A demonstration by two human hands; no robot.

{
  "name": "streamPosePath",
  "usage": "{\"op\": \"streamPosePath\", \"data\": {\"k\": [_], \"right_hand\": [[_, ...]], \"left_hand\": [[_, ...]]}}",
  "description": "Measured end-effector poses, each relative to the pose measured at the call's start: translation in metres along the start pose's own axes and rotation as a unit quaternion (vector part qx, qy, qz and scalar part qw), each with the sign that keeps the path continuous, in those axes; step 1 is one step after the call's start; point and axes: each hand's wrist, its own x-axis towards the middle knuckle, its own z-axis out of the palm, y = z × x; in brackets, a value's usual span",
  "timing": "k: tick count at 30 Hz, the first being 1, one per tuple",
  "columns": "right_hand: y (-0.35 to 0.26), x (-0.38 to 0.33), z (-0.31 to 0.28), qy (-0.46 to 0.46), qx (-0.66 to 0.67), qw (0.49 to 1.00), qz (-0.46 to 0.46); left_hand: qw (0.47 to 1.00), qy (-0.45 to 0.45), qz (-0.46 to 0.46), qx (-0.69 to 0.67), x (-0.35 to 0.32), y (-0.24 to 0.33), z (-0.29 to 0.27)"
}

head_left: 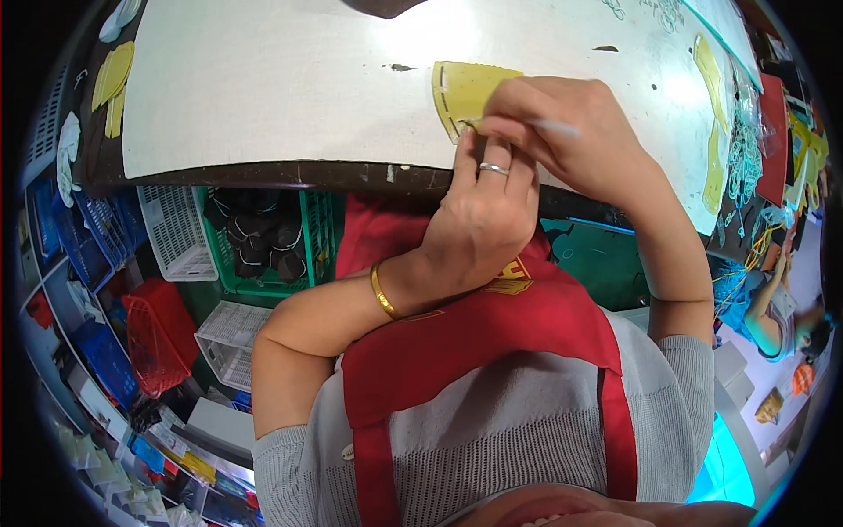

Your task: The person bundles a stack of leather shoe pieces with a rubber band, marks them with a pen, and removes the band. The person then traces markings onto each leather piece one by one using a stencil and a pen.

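Observation:
A yellow fan-shaped flat piece lies near the front edge of the white-topped table. Dark dashes run along its curved left border. My left hand, with a ring on one finger, holds the piece down by its lower corner; the thumb is hidden. Above it, my right hand is closed around a slim pen-like tool with a pale shaft, blurred by motion. The tool's tip meets the piece beside my left fingertips. The right hand covers the right part of the piece.
More yellow pieces lie at the far left, beside white gloves. Yellow strips and tangled pale green cord are at the right. A green crate with dark items stands below the table edge. Another person sits at the far right.

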Motion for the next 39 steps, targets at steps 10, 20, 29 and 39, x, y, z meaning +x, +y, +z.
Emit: {"op": "streamPosePath", "data": {"k": [10, 20, 29, 39], "right_hand": [[0.029, -0.026, -0.006, 0.117, 0.143, 0.972, 0.143], [0.02, -0.047, -0.005, 0.121, -0.057, 0.987, 0.093], [0.018, -0.08, -0.034, 0.07, -0.054, 0.975, 0.204], [0.012, -0.047, -0.014, -0.002, 0.007, 0.966, 0.257]], "left_hand": [[1.0, -0.016, -0.026, 0.002, 0.009, 0.003, -0.004], [0.999, -0.001, -0.029, -0.04, 0.014, 0.003, -0.003], [1.0, -0.017, -0.01, -0.008, 0.016, -0.003, -0.006], [0.999, -0.034, 0.029, 0.028, 0.027, -0.02, -0.013]]}}
